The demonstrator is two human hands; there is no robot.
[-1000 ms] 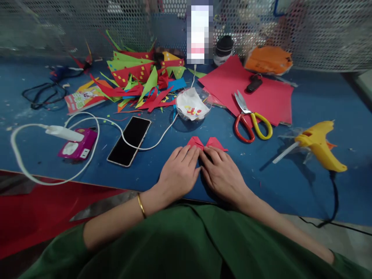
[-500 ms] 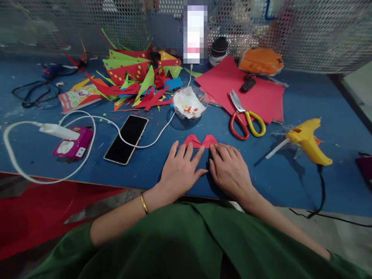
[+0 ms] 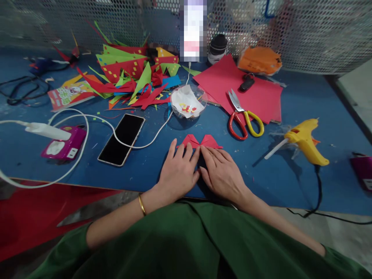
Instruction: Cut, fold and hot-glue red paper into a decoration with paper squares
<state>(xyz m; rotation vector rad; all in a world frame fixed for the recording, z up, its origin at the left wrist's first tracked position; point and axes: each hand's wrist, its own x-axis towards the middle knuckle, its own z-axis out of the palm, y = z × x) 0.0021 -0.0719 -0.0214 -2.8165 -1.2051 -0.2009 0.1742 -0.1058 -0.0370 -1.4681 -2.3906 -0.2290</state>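
Note:
A small folded piece of red paper [image 3: 208, 141] lies flat on the blue table, two raised flaps pointing away from me with a notch between them. My left hand [image 3: 178, 168] rests palm down, its fingers stretched out and the fingertips on the paper's near left edge. Beside it, my right hand [image 3: 223, 169] lies flat with extended fingers, their tips on the near edge from the middle notch rightward. Part of the paper's near edge is hidden under the fingertips. Neither hand grips the paper.
Scissors [image 3: 238, 110] lie partly on red paper sheets [image 3: 261, 99]. A yellow glue gun [image 3: 305, 139] stands at right. Left are a phone [image 3: 121, 140], a white cable and a purple power socket [image 3: 65, 144]. Behind are a clear bowl [image 3: 178, 110] and cut paper strips [image 3: 142, 83].
My right hand has slid left along the paper's near edge, closer to my left hand, uncovering the paper's right tip. The view has shifted slightly.

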